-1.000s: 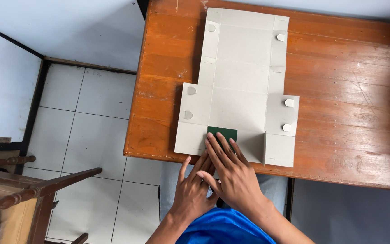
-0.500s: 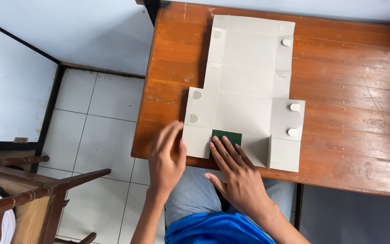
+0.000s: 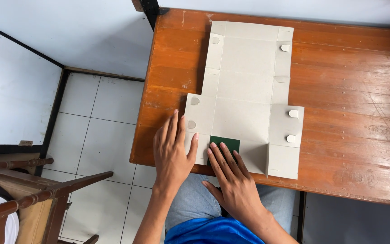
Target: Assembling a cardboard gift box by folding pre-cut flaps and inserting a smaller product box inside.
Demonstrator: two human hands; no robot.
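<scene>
Wooden chair (image 3: 28,199) on white tiled floor (image 3: 100,135), lower left.

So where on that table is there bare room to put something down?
The widest bare wood lies right of the flat cardboard box blank, out to the wooden table's right edge. A narrower strip runs along the blank's upper left side. The near edge is crowded: the left hand and right hand press there beside the green patch.

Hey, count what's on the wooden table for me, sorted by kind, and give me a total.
Flat unfolded grey cardboard box blank: 1
Small round tabs on the blank: 7
Dark green square patch: 1
Hands resting at the near edge, left hand and right hand: 2
Total: 11
</scene>
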